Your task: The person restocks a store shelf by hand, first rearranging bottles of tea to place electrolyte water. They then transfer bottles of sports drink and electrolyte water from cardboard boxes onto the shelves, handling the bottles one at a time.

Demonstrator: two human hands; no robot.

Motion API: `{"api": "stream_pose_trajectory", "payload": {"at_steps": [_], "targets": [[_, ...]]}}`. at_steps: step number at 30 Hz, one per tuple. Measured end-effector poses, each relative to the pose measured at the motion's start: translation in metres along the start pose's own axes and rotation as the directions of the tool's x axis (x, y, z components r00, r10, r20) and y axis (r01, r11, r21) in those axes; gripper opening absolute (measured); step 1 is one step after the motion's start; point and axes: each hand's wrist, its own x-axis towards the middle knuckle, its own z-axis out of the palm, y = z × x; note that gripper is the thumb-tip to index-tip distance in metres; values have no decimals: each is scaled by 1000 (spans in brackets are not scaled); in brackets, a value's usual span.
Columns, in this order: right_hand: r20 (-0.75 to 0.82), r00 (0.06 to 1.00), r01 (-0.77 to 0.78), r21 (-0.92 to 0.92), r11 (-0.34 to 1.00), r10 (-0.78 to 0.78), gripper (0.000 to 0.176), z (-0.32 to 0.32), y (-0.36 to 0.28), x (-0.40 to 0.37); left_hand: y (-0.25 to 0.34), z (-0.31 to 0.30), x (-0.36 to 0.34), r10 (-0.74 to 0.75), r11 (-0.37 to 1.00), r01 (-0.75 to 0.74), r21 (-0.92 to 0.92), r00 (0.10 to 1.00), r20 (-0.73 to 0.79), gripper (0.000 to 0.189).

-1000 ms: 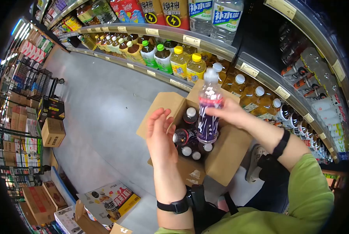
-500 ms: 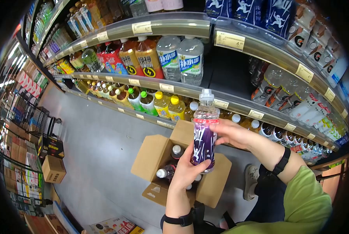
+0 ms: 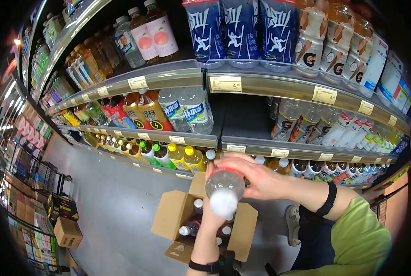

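Observation:
A clear drink bottle (image 3: 229,180) is tipped so that its white cap (image 3: 223,202) faces me. My left hand (image 3: 209,212) holds it from below and is mostly hidden behind it. My right hand (image 3: 256,177) curves around the bottle's far side, its fingers slightly blurred. Below my hands, an open cardboard box (image 3: 171,215) stands on the floor with several dark, white-capped bottles inside, one of them a tilted bottle (image 3: 190,228).
Curved shelves full of drinks run ahead. Blue-labelled bottles (image 3: 233,34) stand on the upper shelf, and water bottles (image 3: 196,112) on the middle one beside a dark gap (image 3: 244,117). A small closed carton (image 3: 68,232) and a shopping cart (image 3: 53,177) are at left.
The bottle was upright with its purple label facing me; now its cap points toward me. My right hand has moved over its far side. My view has tilted up toward the shelves.

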Motion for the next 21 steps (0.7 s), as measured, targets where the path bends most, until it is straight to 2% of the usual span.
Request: {"api": "stream_pose_trajectory", "payload": {"at_steps": [1,2,4,6,7,8,9,10,12,13,14,17,18,20,21], "targets": [[-14,996,82,-159,984,-85,66,-7,2,3,-11,2,26,-105,816,96,-570,994,16,67],[-18,996,84,-159,984,-88,66,-12,8,4,-22,3,52,-183,332,145,-932,979,87,53],[-40,990,108,-421,901,-137,65,-17,33,6,26,-1,68,-78,716,126,-687,992,100,58],[-138,986,40,-328,944,-90,65,-17,67,11,19,2,94,-102,570,174,-803,985,141,57],[-186,983,-36,-224,974,-6,65,-19,75,15,11,1,103,19,921,14,-390,997,79,58],[-224,971,-111,-114,987,83,65,-22,84,20,4,1,110,152,976,-164,142,984,88,60],[-271,954,-160,-98,982,128,65,-23,97,25,8,2,118,91,971,-106,216,993,77,58],[-317,932,-210,-78,975,175,66,-24,113,30,-9,9,127,150,981,-156,119,987,52,64],[-360,876,-332,34,943,321,71,-34,126,45,-5,20,137,220,965,-224,139,975,39,72],[-330,889,-350,-47,936,316,72,-36,133,49,3,21,139,153,951,-163,264,986,59,78],[-301,900,-365,-127,922,314,74,-37,140,52,0,24,144,149,952,-159,261,987,61,78],[-301,868,-440,-95,893,396,75,-40,150,64,-7,30,155,160,938,-153,312,987,4,81],[-372,854,-434,-126,892,363,73,-39,158,69,-11,32,158,154,939,-148,309,988,6,81],[-405,792,-527,-79,846,456,66,-44,173,75,-19,34,161,180,889,-183,421,982,47,81],[-391,788,-526,-25,850,476,59,-47,183,77,-20,37,160,183,894,-186,407,982,48,82]]}}
